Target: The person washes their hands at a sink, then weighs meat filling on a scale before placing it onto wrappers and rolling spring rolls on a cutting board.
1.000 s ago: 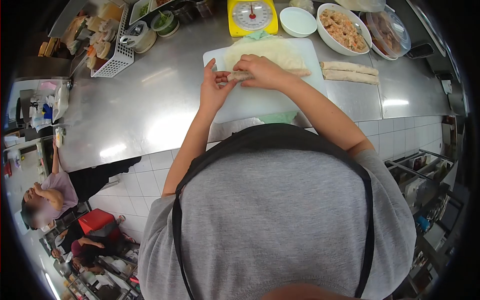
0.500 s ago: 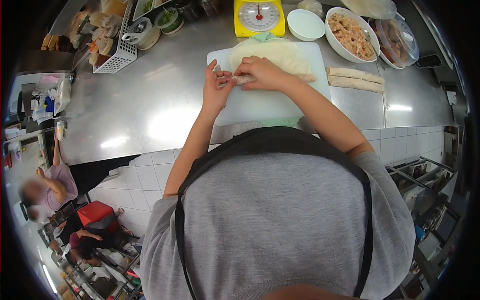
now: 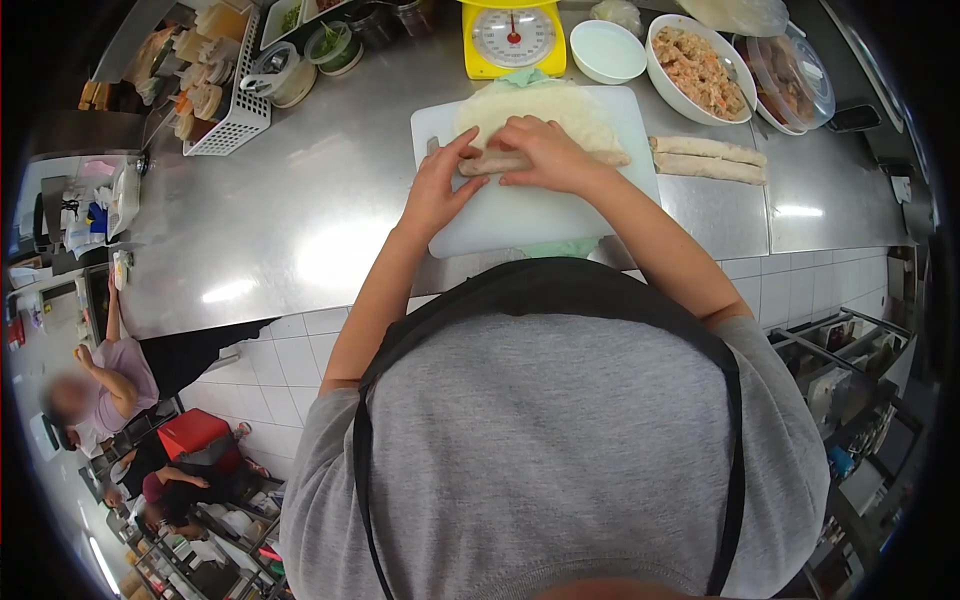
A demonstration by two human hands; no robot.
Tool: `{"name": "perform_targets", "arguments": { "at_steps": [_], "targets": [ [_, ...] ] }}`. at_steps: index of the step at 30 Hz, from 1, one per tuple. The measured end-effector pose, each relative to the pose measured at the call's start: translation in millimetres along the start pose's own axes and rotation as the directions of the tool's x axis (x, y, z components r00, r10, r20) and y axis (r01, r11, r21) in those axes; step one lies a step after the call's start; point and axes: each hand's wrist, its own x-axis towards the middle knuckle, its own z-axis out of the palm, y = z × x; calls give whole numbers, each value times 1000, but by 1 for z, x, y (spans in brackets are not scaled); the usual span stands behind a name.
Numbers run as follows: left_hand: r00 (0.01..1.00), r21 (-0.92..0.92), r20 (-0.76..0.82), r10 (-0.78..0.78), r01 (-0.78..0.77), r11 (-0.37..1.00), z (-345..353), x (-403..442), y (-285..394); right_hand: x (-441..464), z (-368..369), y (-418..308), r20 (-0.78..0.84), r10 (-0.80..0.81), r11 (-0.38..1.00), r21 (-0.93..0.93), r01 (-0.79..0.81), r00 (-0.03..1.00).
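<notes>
A pale filled roll (image 3: 492,163) lies along the near edge of a thin whitish wrapper sheet (image 3: 550,108) on the white cutting board (image 3: 530,222). My left hand (image 3: 438,185) is at the roll's left end, its thumb on the near side and its fingers on the far side. My right hand (image 3: 545,155) bends over the roll's middle, fingertips on it. The right part of the roll shows beyond my right hand. Two finished-looking long rolls (image 3: 708,160) lie side by side on the steel counter, right of the board.
Behind the board stand a yellow scale (image 3: 513,38) and a pale bowl (image 3: 609,52). A bowl of minced filling (image 3: 700,72) is at the back right. At the left are a white basket (image 3: 228,120) and tubs (image 3: 282,78). Other people (image 3: 115,375) are at far left.
My left hand has turned from pinching the roll's left end, fingers raised, to lying around it. My right hand has shifted slightly right, showing more of the roll between the hands.
</notes>
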Motion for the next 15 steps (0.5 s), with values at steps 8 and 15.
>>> {"name": "perform_targets", "arguments": {
  "at_steps": [8, 15],
  "targets": [
    [984, 205, 71, 166, -177, 963, 1, 9, 12, -11, 6, -4, -109, -25, 977, -212, 1, 994],
    [961, 274, 255, 103, -174, 946, 5, 15, 14, -56, -19, 18, -198, 74, 953, -276, -128, 977]
  ]
}}
